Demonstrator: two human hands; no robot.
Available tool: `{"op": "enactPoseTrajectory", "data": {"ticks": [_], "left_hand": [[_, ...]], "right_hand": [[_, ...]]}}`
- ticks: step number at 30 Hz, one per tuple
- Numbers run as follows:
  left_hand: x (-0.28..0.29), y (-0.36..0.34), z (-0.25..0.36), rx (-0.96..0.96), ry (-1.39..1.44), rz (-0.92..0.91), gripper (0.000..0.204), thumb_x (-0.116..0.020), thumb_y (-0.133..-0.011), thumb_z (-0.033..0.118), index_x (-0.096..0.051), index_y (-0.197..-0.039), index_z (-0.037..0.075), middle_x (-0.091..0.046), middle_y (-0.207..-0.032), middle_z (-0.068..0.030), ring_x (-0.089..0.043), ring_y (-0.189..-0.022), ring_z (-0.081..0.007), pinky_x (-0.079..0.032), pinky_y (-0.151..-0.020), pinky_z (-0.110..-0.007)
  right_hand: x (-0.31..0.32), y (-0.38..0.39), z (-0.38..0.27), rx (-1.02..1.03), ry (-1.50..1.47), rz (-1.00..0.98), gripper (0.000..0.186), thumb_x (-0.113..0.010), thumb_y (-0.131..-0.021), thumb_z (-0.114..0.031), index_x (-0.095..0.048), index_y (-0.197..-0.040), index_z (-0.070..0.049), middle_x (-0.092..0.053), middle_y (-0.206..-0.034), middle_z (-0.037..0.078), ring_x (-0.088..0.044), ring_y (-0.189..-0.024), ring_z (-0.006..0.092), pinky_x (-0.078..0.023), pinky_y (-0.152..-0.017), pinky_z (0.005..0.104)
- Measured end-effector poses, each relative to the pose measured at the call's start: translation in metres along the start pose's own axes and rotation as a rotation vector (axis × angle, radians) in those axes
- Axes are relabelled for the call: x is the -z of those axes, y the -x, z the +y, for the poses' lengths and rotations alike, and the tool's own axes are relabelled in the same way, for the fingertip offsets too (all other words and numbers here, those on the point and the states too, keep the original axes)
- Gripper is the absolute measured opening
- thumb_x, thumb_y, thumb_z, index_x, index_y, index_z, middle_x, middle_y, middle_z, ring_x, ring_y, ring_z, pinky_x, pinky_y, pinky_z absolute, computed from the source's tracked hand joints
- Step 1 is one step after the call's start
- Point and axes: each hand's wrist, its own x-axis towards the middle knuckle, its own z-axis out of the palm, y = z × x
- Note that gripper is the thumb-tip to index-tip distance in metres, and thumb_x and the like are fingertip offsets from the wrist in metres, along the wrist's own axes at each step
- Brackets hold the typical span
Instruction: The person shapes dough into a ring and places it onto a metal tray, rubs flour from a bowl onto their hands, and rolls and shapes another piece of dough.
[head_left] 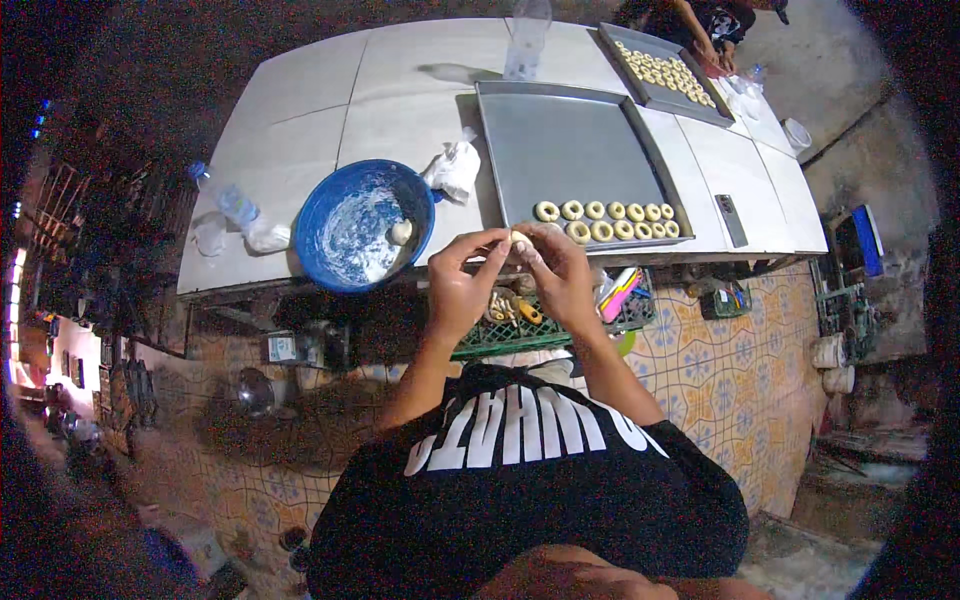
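Note:
A small piece of pale dough [519, 238] is pinched between the fingertips of my left hand [462, 288] and my right hand [562, 275]. Both hands are raised at the table's front edge, close to the near left corner of a large metal tray [565, 150]. Two rows of dough rings [580, 241] lie along the tray's near side. To the left stands a blue basin [312, 225], dusted inside with flour, with a dough lump [401, 232] by its right wall. My fingers partly cover the held dough.
A white plastic bag [455, 172] sits between basin and tray. A clear bottle [528, 45] stands behind the tray. At the far right, another person's hands [718, 60] are beside a second tray [690, 108] of rings. A dark phone-like object [731, 220] lies right. Below is a green crate [490, 343].

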Motion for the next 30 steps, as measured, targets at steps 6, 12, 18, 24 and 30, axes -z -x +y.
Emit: {"op": "enactPoseTrajectory", "data": {"ticks": [6,12,18,24,30], "left_hand": [[0.006,-0.001,-0.003,0.001,0.063,0.024,0.015,-0.072,-0.094,0.003,-0.076,-0.108,-0.001,-0.077,-0.106,-0.0134,-0.074,-0.093,-0.0195,-0.058,-0.084,-0.030],[0.015,-0.011,0.005,0.047,0.066,-0.075,0.013,-0.074,-0.092,0.004,-0.075,-0.104,-0.002,-0.076,-0.100,-0.0108,-0.072,-0.088,-0.0178,-0.057,-0.080,-0.029],[0.015,-0.013,0.019,-0.085,-0.075,-0.043,0.012,-0.076,-0.089,0.003,-0.075,-0.100,-0.002,-0.075,-0.099,-0.0129,-0.073,-0.086,-0.0204,-0.057,-0.079,-0.031],[0.010,-0.015,0.015,-0.120,-0.071,-0.038,0.013,-0.077,-0.089,0.003,-0.076,-0.100,-0.002,-0.075,-0.100,-0.0141,-0.073,-0.086,-0.0206,-0.058,-0.078,-0.031],[0.002,-0.013,0.016,-0.116,-0.016,-0.056,0.017,-0.076,-0.090,0.003,-0.077,-0.106,-0.001,-0.075,-0.105,-0.0143,-0.073,-0.086,-0.0196,-0.057,-0.077,-0.030]], "right_hand": [[-0.012,0.001,-0.013,0.023,-0.102,-0.024,0.024,-0.064,-0.102,-0.010,-0.068,-0.121,0.004,-0.071,-0.107,0.009,-0.067,-0.102,0.0158,-0.052,-0.094,0.0313],[-0.003,-0.002,-0.010,0.055,-0.023,-0.018,0.024,-0.068,-0.099,-0.012,-0.068,-0.118,0.002,-0.072,-0.107,0.009,-0.068,-0.099,0.0148,-0.053,-0.092,0.0316],[-0.008,-0.001,-0.004,0.119,0.036,0.043,0.026,-0.068,-0.099,-0.014,-0.069,-0.119,0.003,-0.074,-0.105,0.013,-0.069,-0.097,0.0172,-0.054,-0.090,0.0338],[-0.004,-0.002,-0.017,0.209,0.137,0.001,0.023,-0.066,-0.099,-0.009,-0.069,-0.117,0.005,-0.073,-0.106,0.014,-0.069,-0.098,0.0175,-0.054,-0.090,0.0327],[0.002,-0.002,-0.019,0.138,0.062,0.053,0.027,-0.065,-0.100,-0.009,-0.067,-0.123,0.003,-0.073,-0.110,0.013,-0.068,-0.100,0.0176,-0.053,-0.090,0.0324]]}}
